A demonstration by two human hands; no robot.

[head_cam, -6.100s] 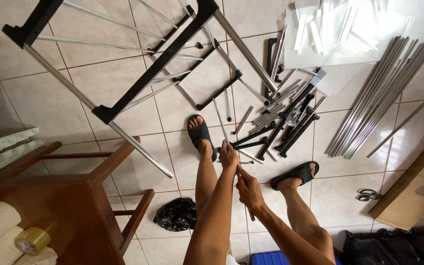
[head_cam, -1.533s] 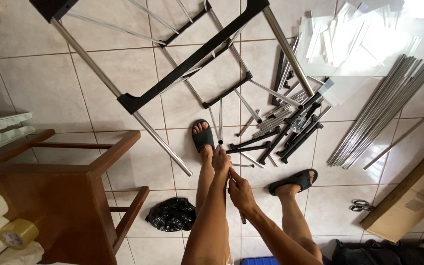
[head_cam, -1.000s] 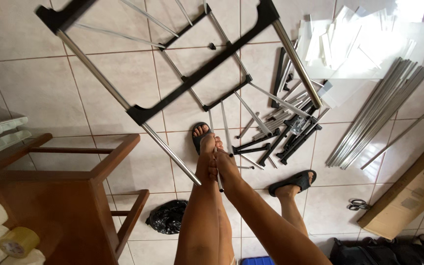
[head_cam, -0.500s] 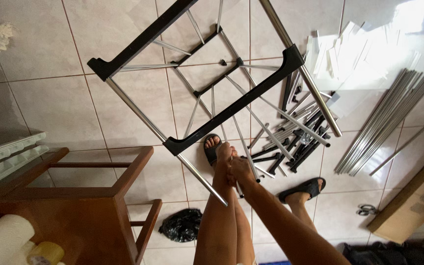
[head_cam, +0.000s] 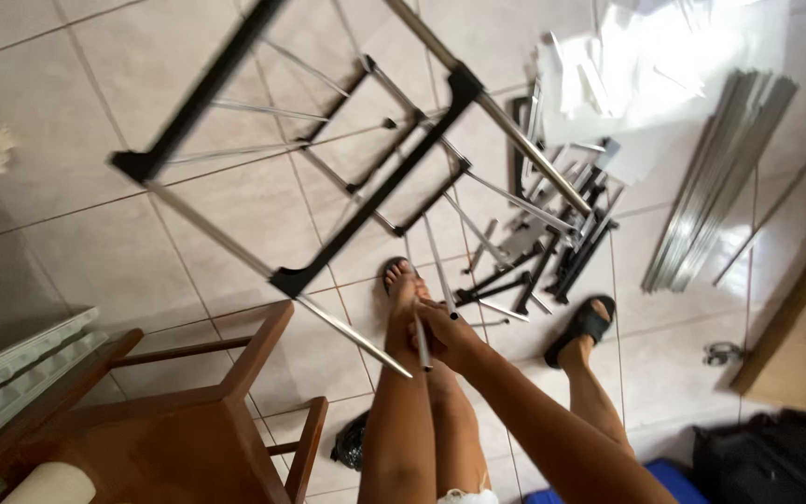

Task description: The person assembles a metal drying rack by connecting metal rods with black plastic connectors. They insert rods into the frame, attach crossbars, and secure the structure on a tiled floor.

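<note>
Two hands on this thing and it looks kinda sketchy tbh. Right hand (head_cam: 454, 336) has its fingers wrapped shut around a thin metal rod (head_cam: 423, 341), rod poking down out of the fist. Left hand (head_cam: 403, 297) is stretched out just beside it, w/ the arm in front, so I can't tell what those fingers are doing. Rod sits right over the person's knees, near the loose end of the metal rack frame (head_cam: 366, 177), which hangs tilted above the tile floor (head_cam: 86, 233) w/ its black plastic bars

What could go wrong imo: frame is only half put together, several thin wires stick out w/ free ends, so if the grip slips the whole thing could swing and jab a shin or land on the toes, feet are in open sandals (head_cam: 585, 329). Also a pile of loose parts (head_cam: 534, 252) right by the feet, easy trip. Wooden chair (head_cam: 188, 411) is close too, frame could knock it

Vs half a sec ago: frame has tipped more and its lower tube now crosses nearer the chair, hands sit a bit lower in view, view shifted left
</note>
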